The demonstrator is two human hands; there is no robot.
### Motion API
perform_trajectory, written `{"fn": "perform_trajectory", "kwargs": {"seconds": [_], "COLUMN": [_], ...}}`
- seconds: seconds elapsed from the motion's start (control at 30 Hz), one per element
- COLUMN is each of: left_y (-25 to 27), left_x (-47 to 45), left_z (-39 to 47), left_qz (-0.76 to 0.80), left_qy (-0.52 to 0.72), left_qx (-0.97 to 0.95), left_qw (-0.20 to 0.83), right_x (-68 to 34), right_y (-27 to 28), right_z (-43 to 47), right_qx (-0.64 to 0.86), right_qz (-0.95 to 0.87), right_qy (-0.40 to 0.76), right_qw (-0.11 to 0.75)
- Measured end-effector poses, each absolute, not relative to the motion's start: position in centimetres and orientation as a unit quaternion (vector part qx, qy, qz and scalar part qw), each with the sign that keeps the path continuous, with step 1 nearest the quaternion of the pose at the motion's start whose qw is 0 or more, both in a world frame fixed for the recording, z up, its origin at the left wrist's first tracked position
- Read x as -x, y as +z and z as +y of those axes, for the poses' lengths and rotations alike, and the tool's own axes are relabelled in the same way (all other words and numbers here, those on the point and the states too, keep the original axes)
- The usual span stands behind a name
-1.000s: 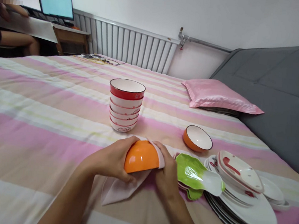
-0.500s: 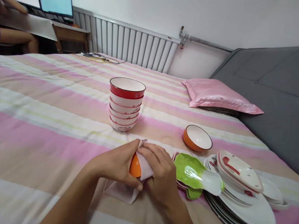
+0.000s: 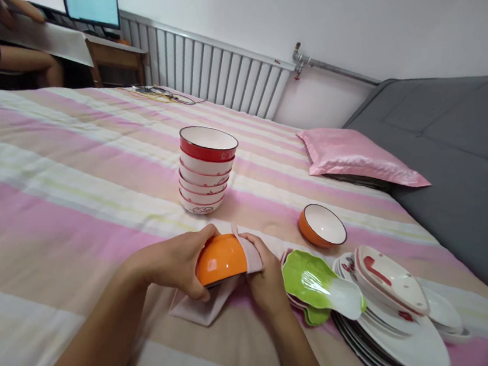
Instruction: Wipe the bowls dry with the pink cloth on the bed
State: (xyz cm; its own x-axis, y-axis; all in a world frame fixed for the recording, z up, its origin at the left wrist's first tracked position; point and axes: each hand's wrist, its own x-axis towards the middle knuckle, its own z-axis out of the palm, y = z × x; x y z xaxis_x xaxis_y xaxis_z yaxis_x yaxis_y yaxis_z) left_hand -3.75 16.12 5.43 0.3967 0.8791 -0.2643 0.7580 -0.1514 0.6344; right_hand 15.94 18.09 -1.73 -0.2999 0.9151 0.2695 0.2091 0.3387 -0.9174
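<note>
1. Orange glazed bowl (image 3: pixel 219 259) shows its rounded outside again, held upside down just above the striped pink bedspread (image 3: pixel 62 186); half a second ago the pale pink cloth (image 3: pixel 206 302) covered nearly all of it.
2. Left hand (image 3: pixel 173 262) cups the bowl's near-left side, fingers curled around the wall and thumb under its lower edge, gripping firmly.
3. Right hand (image 3: pixel 265 273) has slid from on top of the bowl to its right flank, fingers pressed together and pinning a fold of the cloth against the rim there.
4. Cloth hangs below both hands, its loose end resting on the bedspread directly under the bowl.
5. My reading: the wiping stroke has swept across the outside and off to the right, so this looks like mid-polish, with the bowl turning between passes.
6. Beyond the left hand stands a stack of red-and-white ceramic bowls (image 3: pixel 204 171), untouched.
7. Beyond the right hand lies a second orange bowl with a white inside (image 3: pixel 322 226), tilted; just to its right sit a green leaf-shaped dish (image 3: pixel 310 276) and a heap of white plates (image 3: pixel 403 336).
</note>
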Motion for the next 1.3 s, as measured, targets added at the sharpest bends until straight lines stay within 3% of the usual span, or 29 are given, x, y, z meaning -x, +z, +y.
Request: {"fn": "perform_trajectory", "kwargs": {"seconds": [0.23,0.47,0.57,0.83,1.03,1.17,1.3], "left_y": [5.3,5.3,5.2,4.8,4.9,5.1,4.7], "left_x": [4.4,3.2,3.1,4.7,4.9,4.8,4.1], "left_z": [16.0,15.8,16.0,16.1,16.0,16.0,16.3], "left_qz": [0.538,0.513,0.513,0.540,0.544,0.519,0.494], "left_qy": [0.076,0.099,0.101,0.063,0.060,0.090,0.136], "left_qx": [-0.771,-0.795,-0.790,-0.762,-0.761,-0.780,-0.788], "left_qw": [0.333,0.309,0.321,0.351,0.349,0.337,0.342], "right_x": [-16.0,-15.6,-15.5,-15.7,-15.6,-15.6,-15.8], "right_y": [-2.2,-0.1,-0.2,-1.9,-2.7,-2.1,-1.2], "right_z": [18.2,16.6,16.6,18.2,18.5,17.8,16.9], "right_qx": [0.382,0.306,0.311,0.382,0.381,0.394,0.436], "right_qz": [-0.697,-0.806,-0.808,-0.708,-0.689,-0.692,-0.716], "right_qy": [0.425,0.239,0.216,0.396,0.437,0.389,0.248], "right_qw": [0.433,0.447,0.451,0.441,0.436,0.463,0.486]}}
